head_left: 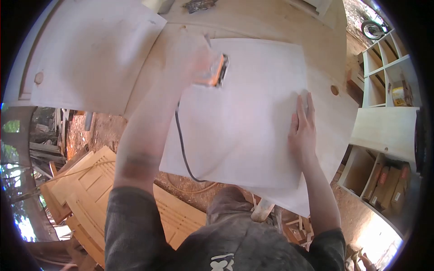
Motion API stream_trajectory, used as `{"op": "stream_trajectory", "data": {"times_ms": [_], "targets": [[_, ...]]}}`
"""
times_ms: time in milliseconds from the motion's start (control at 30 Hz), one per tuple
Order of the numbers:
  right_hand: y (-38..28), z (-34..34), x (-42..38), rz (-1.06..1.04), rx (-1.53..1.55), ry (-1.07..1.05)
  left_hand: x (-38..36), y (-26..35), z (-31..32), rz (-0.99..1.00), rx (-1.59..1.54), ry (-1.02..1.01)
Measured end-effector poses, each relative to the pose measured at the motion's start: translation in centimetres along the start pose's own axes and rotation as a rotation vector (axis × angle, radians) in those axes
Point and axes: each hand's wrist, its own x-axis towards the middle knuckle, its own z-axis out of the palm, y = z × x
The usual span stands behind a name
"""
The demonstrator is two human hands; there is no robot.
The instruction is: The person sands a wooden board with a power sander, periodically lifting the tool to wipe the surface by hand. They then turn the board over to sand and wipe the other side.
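Tbl (pixel 266 25) holds wht panel (pixel 246 131), blk cord (pixel 182 143) crossing it.

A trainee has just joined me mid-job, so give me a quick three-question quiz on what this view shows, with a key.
1. Which hand is on the orange tool?
2. True or false: the right hand is holding a tool too.
3. Fill in the blank: a black ____ curves down past the forearm toward the near edge of the pale panel.

Key:
1. The left hand.
2. False; its fingers are extended and it lies by the panel's right edge.
3. Cable.
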Motion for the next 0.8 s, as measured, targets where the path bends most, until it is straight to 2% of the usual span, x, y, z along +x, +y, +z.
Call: {"op": "stream_trajectory", "data": {"times_ms": [33, 100, 200, 367, 467, 600, 700, 767, 800], "targets": [[0.0, 0.0, 0.0, -0.002, -0.008, 0.003, 2.1, -0.3, -0.1, -0.005, 0.007, -0.034], [0.1, 0.1, 0.0, -0.009, -0.026, 0.010, 5.1, -0.9, 0.1, 0.102, -0.038, 0.115], [0.2, 0.1, -0.1, -0.005, -0.047, 0.014, 9.5, -1.7, -0.1, 0.130, 0.004, 0.170], [0.3, 0.2, -0.2, -0.015, -0.061, 0.037, 10.0, -2.4, -0.3, 0.106, 0.056, 0.144], [1.0, 0.6, -0.1, -0.055, -0.064, 0.071, 5.2, -2.2, -0.3, 0.104, 0.040, 0.105], [0.8, 0.6, -0.6, -0.067, -0.144, 0.055, -5.0, -1.0, -0.1, 0.056, 0.008, 0.027], [1.2, 1.2, -0.5, -0.142, -0.393, 0.100, -13.6, 0.2, -0.5, 0.024, 0.010, 0.008], [0.5, 1.2, 0.0, -0.192, -0.519, 0.033, -18.5, 1.2, -1.4, -0.045, -0.036, -0.102], [0.0, 1.3, 0.4, -0.214, -0.581, 0.000, -20.7, 1.2, -1.4, -0.036, -0.033, -0.064]]}}
